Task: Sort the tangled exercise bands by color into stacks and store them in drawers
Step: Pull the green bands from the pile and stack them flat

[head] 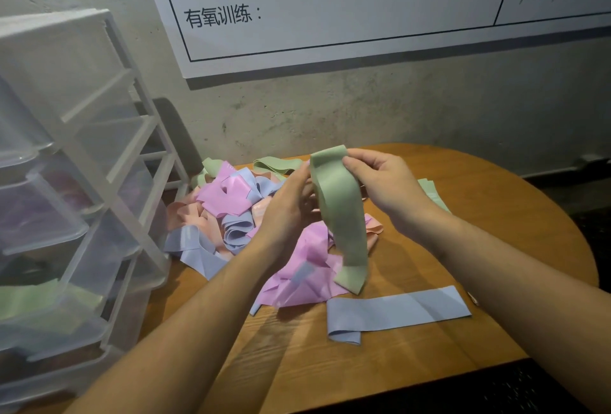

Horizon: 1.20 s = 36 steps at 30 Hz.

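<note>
Wall (380, 109) of rough grey concrete fills the background, bearing a large white board (330, 10) ruled with black lines and printed characters. Bench (496, 248), a rounded wooden top, stands against the wall and carries the bands. Drawer unit (86, 162), a white frame with clear plastic drawers, stands at the left edge of the bench; several drawers are pulled partly out, and one lower drawer shows green material (29, 298) inside. Pile of tangled bands (231, 212) in pink, blue, peach and green lies on the bench just beside the drawer unit, behind and beneath the hands. Blue band (396, 311) lies flat by itself on the near part of the bench, one end folded under, apart from the pile. A further green band (433, 195) lies flat on the bench beyond the right wrist. Green band (340, 212) is held up above the pile, its upper end folded over between the two hands and its lower end hanging down towards the bench. Left hand (284, 212) grips the left edge of the green band near its top, fingers curled on it. Right hand (386, 182) pinches the top fold of the same band, thumb and fingers (355, 162) closed on the material.
</note>
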### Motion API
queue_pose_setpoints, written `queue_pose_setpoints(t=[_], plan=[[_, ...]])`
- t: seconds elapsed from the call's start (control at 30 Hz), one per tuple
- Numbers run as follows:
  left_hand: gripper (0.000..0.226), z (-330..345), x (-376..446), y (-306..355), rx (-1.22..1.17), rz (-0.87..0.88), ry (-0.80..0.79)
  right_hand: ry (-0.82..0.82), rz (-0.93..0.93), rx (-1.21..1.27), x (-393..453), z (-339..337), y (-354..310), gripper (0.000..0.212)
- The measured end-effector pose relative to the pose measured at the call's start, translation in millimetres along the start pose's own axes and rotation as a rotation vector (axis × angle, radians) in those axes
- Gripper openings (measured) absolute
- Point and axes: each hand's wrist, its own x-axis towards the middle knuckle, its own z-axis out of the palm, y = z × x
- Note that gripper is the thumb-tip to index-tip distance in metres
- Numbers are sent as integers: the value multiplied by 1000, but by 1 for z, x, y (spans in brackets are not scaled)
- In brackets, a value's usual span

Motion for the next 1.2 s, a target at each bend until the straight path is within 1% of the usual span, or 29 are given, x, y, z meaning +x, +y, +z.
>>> queue_pose_setpoints(t=[0.1,0.17,0.23,0.3,0.37,0.43,0.53,0.6,0.67,0.73,0.8,0.93,1.0,1.07,1.13,1.2], plan=[[17,4,3,2,78,44,-10,-39,94,116,4,-2,0,20],[13,6,6,5,119,42,2,-36,149,181,6,-3,2,19],[13,8,9,9,118,18,1,-16,202,238,6,-4,3,16],[19,11,12,12,92,-25,-3,9,210,245,4,-5,5,16],[23,14,15,13,25,-78,2,34,180,198,2,-6,8,21],[23,17,18,15,-50,-112,20,32,156,133,-3,-8,13,29],[27,19,21,17,-260,-165,49,-81,166,142,-12,-13,24,35],[33,19,23,19,-317,-232,72,-164,174,166,-19,-15,32,40],[37,21,25,20,-348,-300,88,-209,159,164,-23,-16,38,44],[37,25,26,22,-405,-333,87,-221,110,129,-25,-16,42,36],[37,27,28,21,-448,-319,87,-191,79,79,-26,-19,45,25],[39,29,38,18,-531,-285,112,-146,41,-2,-28,-20,49,23],[37,33,42,18,-584,-288,135,-119,35,2,-30,-21,51,18],[36,37,44,17,-617,-288,159,-82,21,-60,-29,-24,55,11],[33,38,48,11,-628,-285,194,-74,46,-125,-29,-30,60,8],[26,39,53,4,-619,-269,216,-84,106,-117,-31,-36,64,6]])
